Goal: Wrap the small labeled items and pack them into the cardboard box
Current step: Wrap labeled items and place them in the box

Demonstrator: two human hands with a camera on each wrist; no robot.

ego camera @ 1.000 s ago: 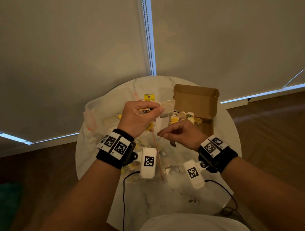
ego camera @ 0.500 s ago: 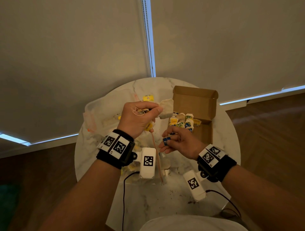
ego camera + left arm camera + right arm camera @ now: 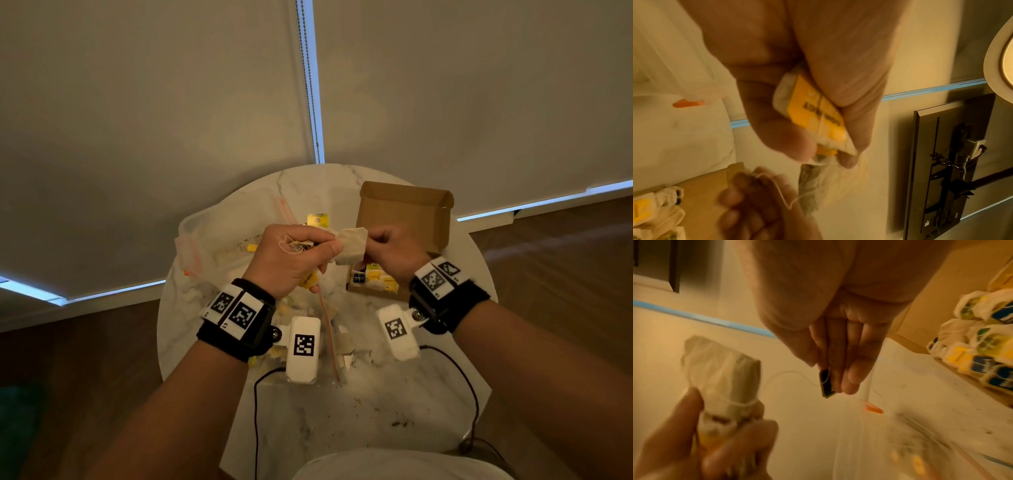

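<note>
My left hand (image 3: 325,245) is raised over the table and grips a yellow-labelled packet (image 3: 813,113), with a pale tea bag (image 3: 351,245) sticking out past thumb and fingers. A thin string (image 3: 781,191) runs from the bag to my right hand (image 3: 376,240), which sits just right of it. That hand pinches a small dark tag (image 3: 826,384) between thumb and fingertips. The open cardboard box (image 3: 404,219) stands behind my right hand. It holds several wrapped items (image 3: 375,279) with yellow and blue labels.
A clear zip bag (image 3: 222,240) with an orange slider (image 3: 186,273) lies at the back left of the round marble table (image 3: 376,411). A loose yellow packet (image 3: 317,220) lies behind my left hand. Scraps and a pinkish strip (image 3: 327,329) litter the middle.
My right hand has risen from low over the table beside the box to the tea bag, carrying the small tag. The left hand has kept its hold and place.
</note>
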